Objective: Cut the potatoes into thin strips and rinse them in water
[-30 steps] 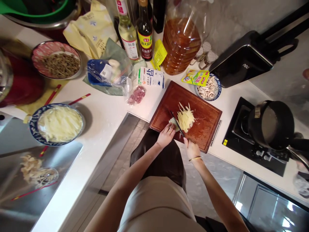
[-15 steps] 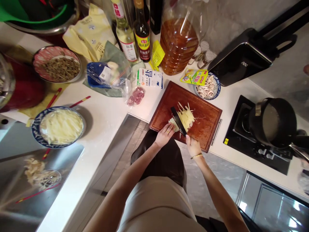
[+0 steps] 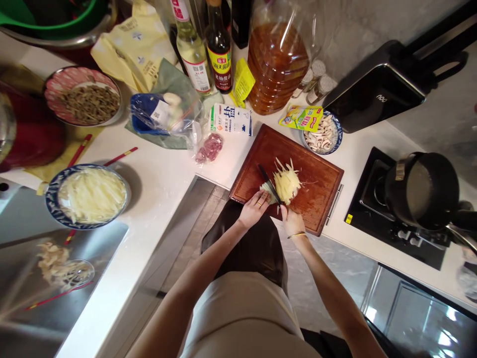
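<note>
My right hand [image 3: 293,221] is closed round the handle of a black-bladed knife [image 3: 269,184], low over the brown cutting board [image 3: 246,171]. On the blade's left, my left hand [image 3: 254,209] presses its bent fingers on a small stack of pale potato slices [image 3: 265,187]. A loose heap of potato shreds [image 3: 286,183] lies to the right of the blade. The fingers partly cover the slices, and my right fist hides the knife's handle.
Behind the board stand a bowl of sliced mushrooms [image 3: 323,139], a salt packet [image 3: 231,119] and a big oil jug [image 3: 276,64]. A pan [image 3: 432,189] sits on the stove at right. Left are a bowl of shreds [image 3: 93,194], bagged meat [image 3: 210,147] and the sink [image 3: 22,258].
The knife and my right hand have shifted slightly left, away from the shred heap towards my left fingers. My left hand has stayed nearly in place on the slices.
</note>
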{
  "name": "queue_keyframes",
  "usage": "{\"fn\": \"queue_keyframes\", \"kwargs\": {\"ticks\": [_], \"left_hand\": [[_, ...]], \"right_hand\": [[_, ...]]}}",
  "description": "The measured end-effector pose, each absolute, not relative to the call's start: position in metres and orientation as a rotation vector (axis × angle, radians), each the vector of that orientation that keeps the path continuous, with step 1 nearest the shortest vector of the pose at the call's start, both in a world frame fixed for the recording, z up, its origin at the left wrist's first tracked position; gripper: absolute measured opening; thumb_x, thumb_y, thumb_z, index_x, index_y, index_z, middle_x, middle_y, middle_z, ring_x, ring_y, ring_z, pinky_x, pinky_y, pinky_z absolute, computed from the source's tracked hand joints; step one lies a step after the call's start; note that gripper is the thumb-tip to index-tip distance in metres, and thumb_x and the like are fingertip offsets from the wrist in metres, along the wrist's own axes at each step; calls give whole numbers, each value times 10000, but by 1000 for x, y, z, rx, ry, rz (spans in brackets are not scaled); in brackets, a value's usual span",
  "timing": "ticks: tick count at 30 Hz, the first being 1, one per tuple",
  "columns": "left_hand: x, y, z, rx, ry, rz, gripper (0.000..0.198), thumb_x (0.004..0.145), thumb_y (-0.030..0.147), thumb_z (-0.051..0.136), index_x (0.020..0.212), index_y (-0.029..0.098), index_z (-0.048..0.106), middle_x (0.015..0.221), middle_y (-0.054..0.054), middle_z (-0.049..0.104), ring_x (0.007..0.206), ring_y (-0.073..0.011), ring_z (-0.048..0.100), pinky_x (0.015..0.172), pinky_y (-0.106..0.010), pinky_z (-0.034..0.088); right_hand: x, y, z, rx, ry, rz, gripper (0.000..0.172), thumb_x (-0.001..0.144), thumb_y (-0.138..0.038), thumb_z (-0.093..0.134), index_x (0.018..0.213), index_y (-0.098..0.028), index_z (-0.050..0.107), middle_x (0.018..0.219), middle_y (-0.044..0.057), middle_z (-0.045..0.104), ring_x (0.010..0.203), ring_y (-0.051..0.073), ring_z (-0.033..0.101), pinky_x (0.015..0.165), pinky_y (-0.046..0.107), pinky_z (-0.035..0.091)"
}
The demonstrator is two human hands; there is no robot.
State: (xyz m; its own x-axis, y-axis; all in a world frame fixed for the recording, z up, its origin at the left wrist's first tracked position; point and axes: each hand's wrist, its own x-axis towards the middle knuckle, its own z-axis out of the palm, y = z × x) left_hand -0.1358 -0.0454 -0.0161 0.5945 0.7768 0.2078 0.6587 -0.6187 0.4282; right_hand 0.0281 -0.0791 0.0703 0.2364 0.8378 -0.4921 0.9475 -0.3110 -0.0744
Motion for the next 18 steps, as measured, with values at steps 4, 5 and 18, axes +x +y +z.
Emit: {"fn": "queue_keyframes", "kwargs": {"ticks": [4, 5, 18], "left_hand": [[-136, -46, -17, 2514, 1158, 544, 386, 902, 169, 438, 1284, 170, 493, 1357, -92, 480, 1321, -208, 348, 1111, -386, 323], [-136, -46, -16, 2520, 1155, 547, 389, 902, 167, 437, 1287, 168, 490, 1356, -90, 482, 1318, -206, 353, 1120, -396, 308], [-135, -45, -14, 2499, 1169, 538, 393, 896, 183, 445, 1286, 176, 493, 1341, -94, 498, 1287, -202, 405, 1128, -402, 291]], "right_hand": [[34, -79, 63, 2377, 1722, -698, 590, 967, -402, 128, 954, -133, 652, 861, 129, 695, 781, 201, 652, 685, 271, 433], [36, -81, 64, 2387, 1729, -699, 607, 967, -406, 113, 942, -129, 653, 862, 130, 694, 783, 201, 652, 681, 269, 431], [36, -93, 83, 2270, 1679, -682, 537, 968, -413, 182, 923, -142, 644, 797, 109, 696, 686, 176, 651, 606, 245, 387]]}}
